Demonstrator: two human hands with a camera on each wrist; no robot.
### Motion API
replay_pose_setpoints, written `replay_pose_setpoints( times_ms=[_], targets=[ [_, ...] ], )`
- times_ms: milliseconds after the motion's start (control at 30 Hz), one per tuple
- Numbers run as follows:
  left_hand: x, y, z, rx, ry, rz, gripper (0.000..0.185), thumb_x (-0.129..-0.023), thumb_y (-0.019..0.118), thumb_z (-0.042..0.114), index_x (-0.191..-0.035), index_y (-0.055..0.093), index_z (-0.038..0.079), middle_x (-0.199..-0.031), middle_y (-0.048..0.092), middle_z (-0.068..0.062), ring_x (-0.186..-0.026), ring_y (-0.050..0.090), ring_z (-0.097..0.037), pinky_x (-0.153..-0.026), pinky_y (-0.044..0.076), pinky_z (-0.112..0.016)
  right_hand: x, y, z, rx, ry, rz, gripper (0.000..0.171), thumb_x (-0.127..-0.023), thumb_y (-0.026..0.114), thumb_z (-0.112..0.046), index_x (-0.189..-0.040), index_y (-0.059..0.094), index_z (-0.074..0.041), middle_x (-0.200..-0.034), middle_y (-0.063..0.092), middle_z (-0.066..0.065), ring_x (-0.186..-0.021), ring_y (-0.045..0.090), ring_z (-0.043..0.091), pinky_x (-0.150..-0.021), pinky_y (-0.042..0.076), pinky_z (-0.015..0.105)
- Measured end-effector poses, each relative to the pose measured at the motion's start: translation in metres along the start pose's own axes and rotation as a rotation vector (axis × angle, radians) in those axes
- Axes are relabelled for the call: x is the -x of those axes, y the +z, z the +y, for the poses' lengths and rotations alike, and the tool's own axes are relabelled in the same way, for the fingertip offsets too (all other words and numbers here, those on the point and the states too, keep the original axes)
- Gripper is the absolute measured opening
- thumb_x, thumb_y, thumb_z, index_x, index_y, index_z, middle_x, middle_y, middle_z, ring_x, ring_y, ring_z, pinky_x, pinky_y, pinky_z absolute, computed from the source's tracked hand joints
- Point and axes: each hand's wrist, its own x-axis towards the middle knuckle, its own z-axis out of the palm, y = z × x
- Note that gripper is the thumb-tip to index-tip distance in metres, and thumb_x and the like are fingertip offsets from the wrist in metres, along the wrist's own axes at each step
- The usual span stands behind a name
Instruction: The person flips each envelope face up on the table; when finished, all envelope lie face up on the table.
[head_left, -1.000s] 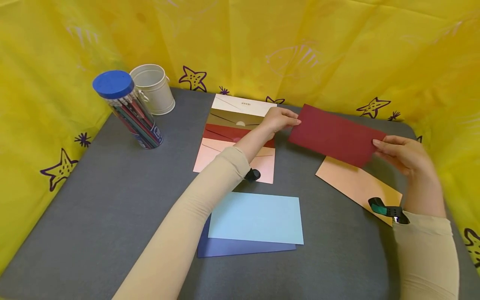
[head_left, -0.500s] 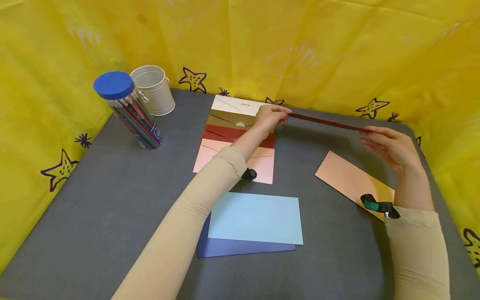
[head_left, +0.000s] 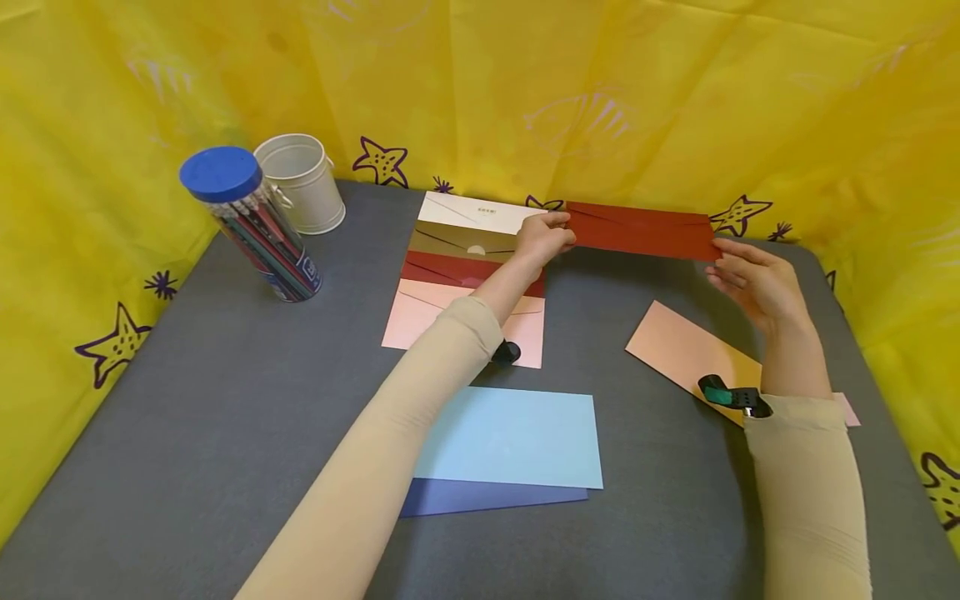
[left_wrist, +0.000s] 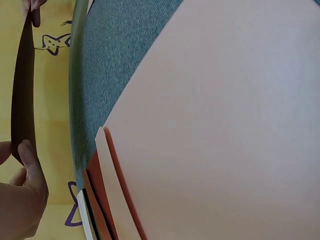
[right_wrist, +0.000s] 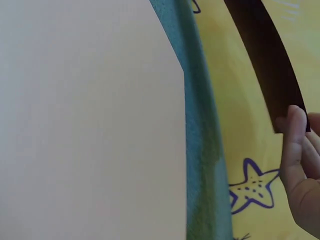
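Note:
A dark red envelope (head_left: 641, 230) is held in the air above the back of the grey table (head_left: 225, 400), its flap side facing me. My left hand (head_left: 543, 235) pinches its left end and my right hand (head_left: 750, 275) holds its right end with thumb and fingers. In the left wrist view the envelope (left_wrist: 22, 90) appears edge-on beside my thumb (left_wrist: 32, 165). The right wrist view shows the envelope (right_wrist: 265, 55) against the yellow cloth, with my fingertips (right_wrist: 295, 125) on its end.
A fanned stack of envelopes (head_left: 465, 275) lies under my left forearm. A peach envelope (head_left: 686, 350) lies under my right wrist; light blue (head_left: 517, 437) and dark blue ones sit near me. A pencil jar (head_left: 251, 225) and white bucket (head_left: 300, 182) stand back left.
The red envelope has been turned over between both hands: first its plain face showed, then it was edge-on, and now its flap side faces me, higher and farther back.

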Motion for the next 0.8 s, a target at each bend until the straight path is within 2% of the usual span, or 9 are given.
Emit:
replay_pose_setpoints(
  times_ms=[133,300,400,533,633,800],
  targets=[
    [-0.004,0.003,-0.002,-0.055,0.014,0.04,0.05,-0.084,0.067,0.001,-0.133,0.061,0.007,-0.131,0.067,-0.009,-0.114,0.067,-0.02,-0.085,0.057,-0.023,-0.009,0.004,0.002,-0.091,0.011,0.061,0.03,-0.089,0.064,0.006,-0.112,0.074,-0.01,-0.086,0.072,0.006,-0.075,0.075,0.017,-0.07,0.06,0.023],
    [-0.005,0.007,-0.004,-0.128,-0.008,0.132,0.036,-0.083,0.071,0.006,-0.12,0.07,0.004,-0.12,0.072,-0.01,-0.11,0.067,-0.023,-0.084,0.055,-0.026,-0.021,0.008,0.005,-0.096,0.063,0.14,0.034,-0.088,0.064,0.009,-0.115,0.069,-0.01,-0.085,0.068,0.006,-0.073,0.074,0.017,-0.071,0.06,0.023],
    [-0.004,0.008,-0.004,-0.163,-0.041,0.157,0.031,-0.085,0.07,0.006,-0.116,0.072,0.004,-0.12,0.071,-0.011,-0.11,0.064,-0.024,-0.082,0.054,-0.027,-0.027,0.01,0.008,-0.112,0.093,0.167,0.032,-0.087,0.064,0.011,-0.112,0.068,-0.008,-0.084,0.066,0.006,-0.073,0.073,0.017,-0.071,0.061,0.023],
    [-0.004,0.007,-0.005,-0.204,-0.063,0.143,0.033,-0.086,0.066,0.004,-0.119,0.07,0.003,-0.127,0.067,-0.012,-0.119,0.057,-0.026,-0.084,0.053,-0.029,-0.032,0.013,0.011,-0.125,0.127,0.183,0.023,-0.086,0.064,0.011,-0.1,0.071,-0.006,-0.08,0.067,0.007,-0.072,0.074,0.017,-0.071,0.061,0.024],
    [-0.004,0.004,-0.007,-0.25,-0.068,0.116,0.031,-0.087,0.064,0.005,-0.117,0.071,0.002,-0.128,0.067,-0.012,-0.122,0.055,-0.028,-0.084,0.052,-0.029,-0.036,0.016,0.012,-0.083,0.153,0.186,0.02,-0.088,0.062,0.01,-0.097,0.07,-0.006,-0.079,0.068,0.005,-0.072,0.074,0.015,-0.072,0.06,0.022],
    [-0.005,0.001,-0.009,-0.338,-0.063,0.071,0.02,-0.088,0.061,0.009,-0.1,0.074,-0.001,-0.11,0.068,-0.01,-0.101,0.053,-0.024,-0.067,0.041,-0.023,-0.039,0.017,0.015,0.006,0.2,0.189,0.018,-0.09,0.061,0.006,-0.096,0.069,-0.009,-0.077,0.069,0.003,-0.073,0.073,0.012,-0.074,0.059,0.02]
  ],
)
